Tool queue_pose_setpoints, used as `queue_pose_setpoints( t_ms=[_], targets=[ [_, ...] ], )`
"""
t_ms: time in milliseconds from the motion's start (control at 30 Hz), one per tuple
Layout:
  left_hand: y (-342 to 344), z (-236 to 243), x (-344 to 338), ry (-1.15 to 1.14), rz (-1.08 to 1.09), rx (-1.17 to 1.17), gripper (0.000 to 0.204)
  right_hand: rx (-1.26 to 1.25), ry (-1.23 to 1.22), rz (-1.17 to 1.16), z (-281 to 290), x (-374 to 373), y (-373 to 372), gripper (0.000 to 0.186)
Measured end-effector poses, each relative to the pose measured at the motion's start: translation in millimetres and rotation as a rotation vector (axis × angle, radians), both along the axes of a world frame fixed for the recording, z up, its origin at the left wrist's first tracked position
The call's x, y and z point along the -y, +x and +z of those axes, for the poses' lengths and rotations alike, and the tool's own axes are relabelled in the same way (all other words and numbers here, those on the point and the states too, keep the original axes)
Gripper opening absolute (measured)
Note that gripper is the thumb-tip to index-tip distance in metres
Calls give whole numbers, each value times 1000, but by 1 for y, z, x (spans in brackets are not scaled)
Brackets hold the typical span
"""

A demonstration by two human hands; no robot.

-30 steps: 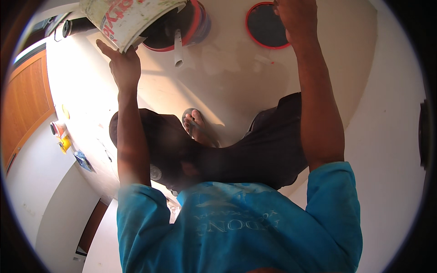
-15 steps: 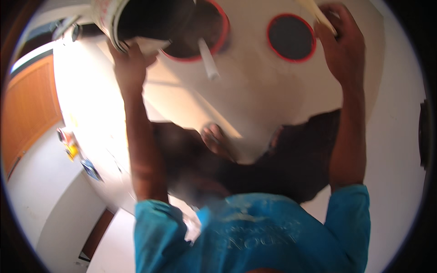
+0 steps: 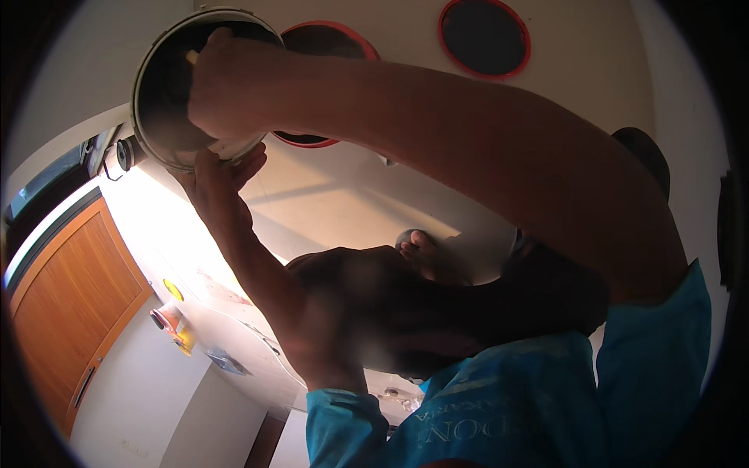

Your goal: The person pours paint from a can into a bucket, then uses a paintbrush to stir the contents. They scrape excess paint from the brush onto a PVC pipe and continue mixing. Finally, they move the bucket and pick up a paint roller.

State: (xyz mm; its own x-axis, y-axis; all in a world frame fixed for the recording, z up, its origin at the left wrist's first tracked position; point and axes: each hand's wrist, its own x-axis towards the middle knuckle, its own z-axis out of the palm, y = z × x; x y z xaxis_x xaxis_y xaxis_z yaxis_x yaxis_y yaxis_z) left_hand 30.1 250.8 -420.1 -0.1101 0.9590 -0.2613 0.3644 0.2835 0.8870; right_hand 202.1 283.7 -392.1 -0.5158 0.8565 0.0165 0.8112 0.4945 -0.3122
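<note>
At the upper left, a pale bucket (image 3: 140,117) is tipped so that its dark inside faces me. My left hand (image 3: 221,175) supports it at the lower rim, fingers against its side. My right arm reaches across to the left, and my right hand (image 3: 234,86) is inside the bucket's mouth, closed round a pale-handled tool (image 3: 192,57). Only a small tan end of that tool shows; the rest is hidden by the hand. Behind the bucket and my forearm stands a red-rimmed tub (image 3: 373,51), partly covered.
A red-rimmed dark round lid or tub (image 3: 484,37) is on the floor at the far right. My foot (image 3: 419,248) shows below my forearm. To the left are a wooden door (image 3: 78,312), a yellow round item (image 3: 173,289) and several small things along the floor.
My right hand has swung from the far right across to the left, into the bucket, with the pale tool. The bucket has shifted left and down, its mouth turned toward me.
</note>
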Motion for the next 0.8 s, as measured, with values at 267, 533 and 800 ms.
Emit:
queue_pose_setpoints(
  t_ms=[267, 533, 800],
  targets=[
    [8, 14, 14, 66, -102, 65, 76, -388, -85, -299, -57, -63, -66, 24],
    [-5, 3, 2, 8, -132, 131, 75, -643, -188, -474, -62, -74, -74, 32],
    [-9, -1, 2, 99, -194, 13, 82, -630, -170, -274, -46, -47, -55, 31]
  ],
)
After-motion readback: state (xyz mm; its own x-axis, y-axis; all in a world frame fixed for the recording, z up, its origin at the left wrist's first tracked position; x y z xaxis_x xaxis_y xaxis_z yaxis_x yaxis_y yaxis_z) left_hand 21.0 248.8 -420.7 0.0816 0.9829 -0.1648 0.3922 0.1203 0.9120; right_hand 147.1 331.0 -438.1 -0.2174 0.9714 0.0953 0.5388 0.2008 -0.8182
